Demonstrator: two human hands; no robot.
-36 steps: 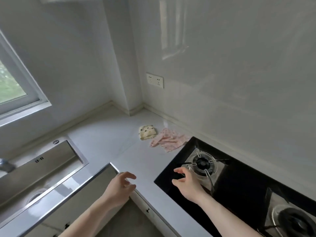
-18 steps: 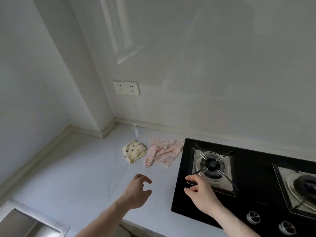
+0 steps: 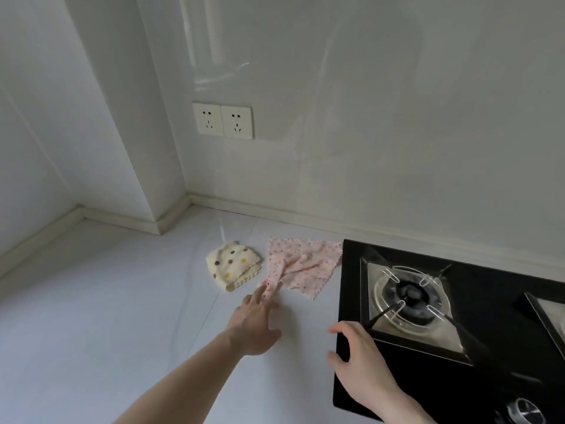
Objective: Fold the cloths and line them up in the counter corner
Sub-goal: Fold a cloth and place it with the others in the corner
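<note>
Two hands enter from the lower edge, forearms cut off by the frame. We record the left hand (image 3: 255,324) stretched forward over the tabletop (image 3: 101,316), fingers straight and spread; its fingertips (image 3: 260,293) reach the near corner of the pink cloth (image 3: 301,267), though we cannot tell whether they touch it or hover just over it. We record the right hand (image 3: 359,367) loosely spread, holding nothing, fingers resting at the front left edge of the black hob (image 3: 428,371).

Cloths, two. The pink cloth, floral print, lies crumpled and unfolded just ahead of the left hand, its right edge against the hob. The cream cloth (image 3: 234,266), spotted brown and yellow, lies folded into a small stack just left of the pink one and just beyond the left fingertips; both sit a little out from the wall corner.

Burners, two: one whole (image 3: 409,296), one cut off at the right edge (image 3: 552,319). Knobs, one (image 3: 524,411), partly cut off at the bottom. Wall sockets (image 3: 223,120), two, side by side above the corner.
</note>
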